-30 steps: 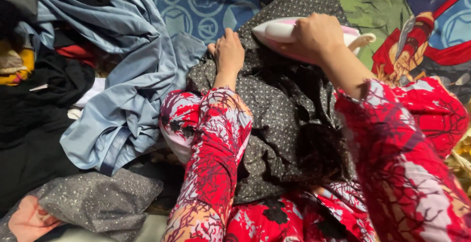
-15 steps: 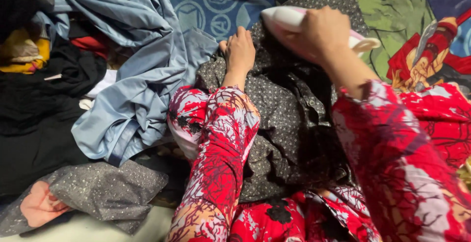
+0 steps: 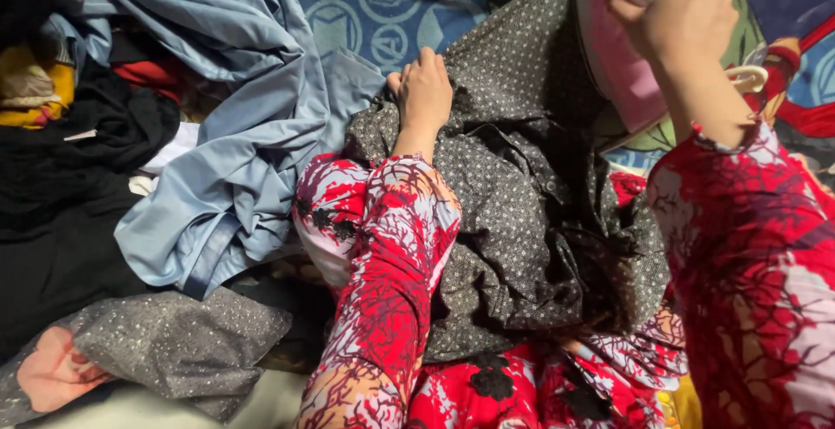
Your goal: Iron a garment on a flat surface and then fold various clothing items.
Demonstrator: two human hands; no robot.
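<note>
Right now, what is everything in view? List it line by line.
dotted garment: one, dark grey with white dots, centre, crumpled
iron: one, pink and white, top right, tilted up
light blue cloth: one, left of centre
black clothes: a pile, far left
grey speckled cloth: one, bottom left
patterned sheet: one, blue and green, underneath
left hand: pressing the dotted garment
right hand: grip on the iron

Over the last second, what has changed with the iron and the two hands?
The right hand has tipped the pink and white iron up off the dark dotted garment, so its pink underside now faces the camera; earlier it lay flat on the cloth. The grip on the handle is unchanged. The left hand stays pressed on the garment's edge, and the light blue cloth beside it lies as before.
</note>
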